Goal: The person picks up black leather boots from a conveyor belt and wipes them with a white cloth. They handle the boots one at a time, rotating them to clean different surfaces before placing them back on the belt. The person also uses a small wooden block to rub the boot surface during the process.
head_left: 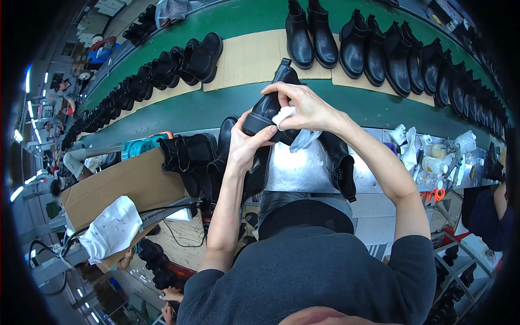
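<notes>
My left hand (245, 142) is wrapped round the heel and sole end of a black ankle boot (264, 110), held tilted above the metal work surface (295, 170). A small wad of white cloth (284, 115) is pinched in my right hand (310, 108) and pressed against the boot's side. Below that hand hangs a thin, see-through bluish sheet (305, 140), perhaps plastic. Close to my left forearm stand more black boots (197, 154). Another black boot (340, 165) lies at the metal surface's front edge, right of my hands.
Long rows of black boots (398, 59) stand on cardboard strips (246, 57) along a green belt (254, 24). Bottles (435, 165) and orange-handled scissors (435, 195) sit at the right. A cardboard box (130, 184) with a stained white cloth (115, 227) is at the left. Other people work nearby.
</notes>
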The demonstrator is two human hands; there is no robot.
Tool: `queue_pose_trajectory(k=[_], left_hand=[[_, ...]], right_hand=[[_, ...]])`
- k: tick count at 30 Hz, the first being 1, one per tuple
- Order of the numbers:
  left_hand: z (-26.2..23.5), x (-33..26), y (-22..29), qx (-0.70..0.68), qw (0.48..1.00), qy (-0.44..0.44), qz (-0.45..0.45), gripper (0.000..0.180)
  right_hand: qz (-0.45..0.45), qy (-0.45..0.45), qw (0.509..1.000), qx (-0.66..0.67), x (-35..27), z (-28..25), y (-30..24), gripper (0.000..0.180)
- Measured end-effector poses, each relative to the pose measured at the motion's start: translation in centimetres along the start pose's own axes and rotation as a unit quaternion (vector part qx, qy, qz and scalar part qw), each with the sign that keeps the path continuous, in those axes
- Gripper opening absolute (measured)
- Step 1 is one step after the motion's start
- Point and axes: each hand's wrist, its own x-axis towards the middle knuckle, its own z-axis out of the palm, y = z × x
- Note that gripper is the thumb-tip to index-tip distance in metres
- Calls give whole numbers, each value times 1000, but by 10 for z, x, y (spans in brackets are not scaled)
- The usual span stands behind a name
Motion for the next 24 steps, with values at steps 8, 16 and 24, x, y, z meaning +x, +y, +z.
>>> queue_pose_trajectory(k=[8,16,24], left_hand=[[30,-17,-14,104,991,44,77,82],[65,-38,-22,258,951,72,155,90],[78,-50,-23,264,947,81,165,90]], right_hand=[[83,-52,994,-40,-14,-34,-33,51],[181,-107,958,-193,-30,-53,-74,52],[231,-117,927,-272,-26,-44,-72,42]])
